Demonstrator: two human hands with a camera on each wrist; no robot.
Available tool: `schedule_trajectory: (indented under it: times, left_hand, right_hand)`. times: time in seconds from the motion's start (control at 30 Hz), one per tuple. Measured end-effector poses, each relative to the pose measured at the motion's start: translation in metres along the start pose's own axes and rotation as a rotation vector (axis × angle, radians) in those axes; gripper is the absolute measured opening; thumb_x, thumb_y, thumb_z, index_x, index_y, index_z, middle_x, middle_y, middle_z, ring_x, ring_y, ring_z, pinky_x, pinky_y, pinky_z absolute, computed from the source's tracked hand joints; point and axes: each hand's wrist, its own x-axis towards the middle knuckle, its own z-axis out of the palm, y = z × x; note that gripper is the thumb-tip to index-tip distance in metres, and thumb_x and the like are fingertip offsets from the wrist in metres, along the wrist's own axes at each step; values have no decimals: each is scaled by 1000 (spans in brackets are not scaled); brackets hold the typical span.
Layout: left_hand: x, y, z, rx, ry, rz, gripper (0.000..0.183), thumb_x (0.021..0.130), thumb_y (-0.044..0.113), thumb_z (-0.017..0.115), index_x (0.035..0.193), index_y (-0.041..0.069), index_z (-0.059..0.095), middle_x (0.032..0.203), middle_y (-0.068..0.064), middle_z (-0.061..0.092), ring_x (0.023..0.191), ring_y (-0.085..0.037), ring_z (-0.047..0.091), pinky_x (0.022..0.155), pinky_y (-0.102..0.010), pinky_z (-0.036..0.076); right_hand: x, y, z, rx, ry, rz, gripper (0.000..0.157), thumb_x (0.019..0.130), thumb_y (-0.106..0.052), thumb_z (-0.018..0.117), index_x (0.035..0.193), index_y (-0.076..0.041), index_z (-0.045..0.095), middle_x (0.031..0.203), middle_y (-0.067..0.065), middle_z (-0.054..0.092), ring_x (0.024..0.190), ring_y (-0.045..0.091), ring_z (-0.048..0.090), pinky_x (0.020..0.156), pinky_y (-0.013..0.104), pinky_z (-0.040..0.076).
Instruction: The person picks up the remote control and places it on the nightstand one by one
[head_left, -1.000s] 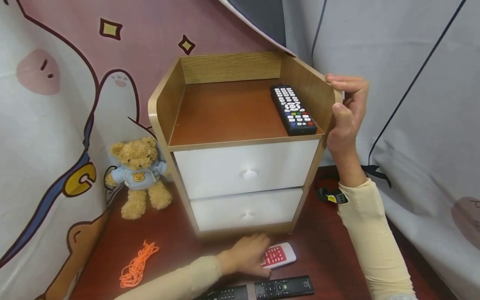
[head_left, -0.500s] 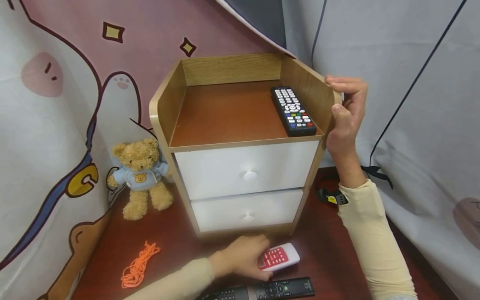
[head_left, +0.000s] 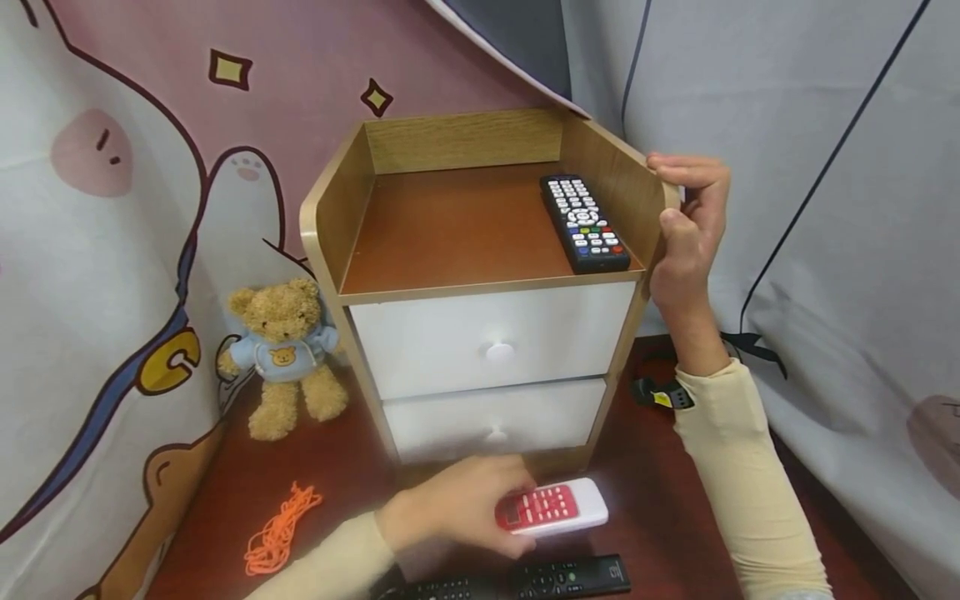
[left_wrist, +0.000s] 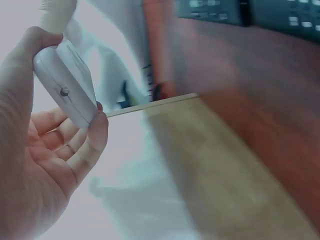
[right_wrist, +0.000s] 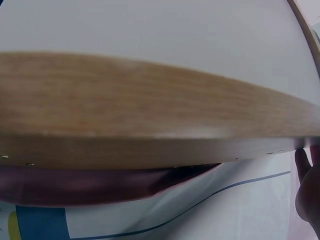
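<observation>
My left hand [head_left: 461, 504] pinches a white remote control [head_left: 588, 504] with a red button panel, in front of the cabinet's base. In the left wrist view, thumb and fingers hold the white remote [left_wrist: 67, 85] by its edges, end towards the camera, raised near the drawer fronts. My right hand [head_left: 693, 233] grips the upper right side panel of the small wooden cabinet [head_left: 442, 229], fingers over its top edge and thumb at the front. In the right wrist view only part of the right hand [right_wrist: 310, 190] shows, at the panel's edge.
On the cabinet top lies a black remote control [head_left: 585, 223]. Two white drawers [head_left: 435, 342] are closed below it. A black remote [head_left: 573, 577] and another, partly hidden, lie at the front. A teddy bear [head_left: 283, 350] and orange cord [head_left: 281, 529] are at left.
My left hand has drawn the white and red remote up from the table, and more of the remote now shows. The right hand keeps its grip on the cabinet.
</observation>
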Motion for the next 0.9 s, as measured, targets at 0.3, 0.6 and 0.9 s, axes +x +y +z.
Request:
schedule_trajectory:
  times: [0.3, 0.6, 0.9]
  left_hand:
    - [-9, 24, -59, -28, 140, 50, 56, 76, 50, 77, 120, 17, 64, 97, 12, 57, 82, 5, 47, 67, -5, 37]
    - [-8, 37, -114, 31, 325, 153, 59, 73, 44, 82, 119, 12, 64, 96, 10, 58, 82, 2, 50, 68, -6, 41]
    - [0, 45, -172, 164, 583, 239, 59, 73, 39, 84, 117, 5, 65, 98, 0, 63, 82, -6, 55, 67, -16, 48]
  right_hand:
    - [-1, -1, 1, -7, 1, 8, 39, 73, -23, 40, 103, -5, 58, 109, -6, 57, 112, 15, 54, 106, 32, 35]
    - [0, -4, 2, -4, 13, 11, 39, 73, -23, 40, 103, -6, 58, 109, -5, 57, 112, 16, 54, 106, 32, 34]
    - [0, -1, 0, 0, 12, 12, 39, 72, -21, 39, 103, -6, 58, 109, -6, 57, 112, 15, 54, 106, 33, 34]
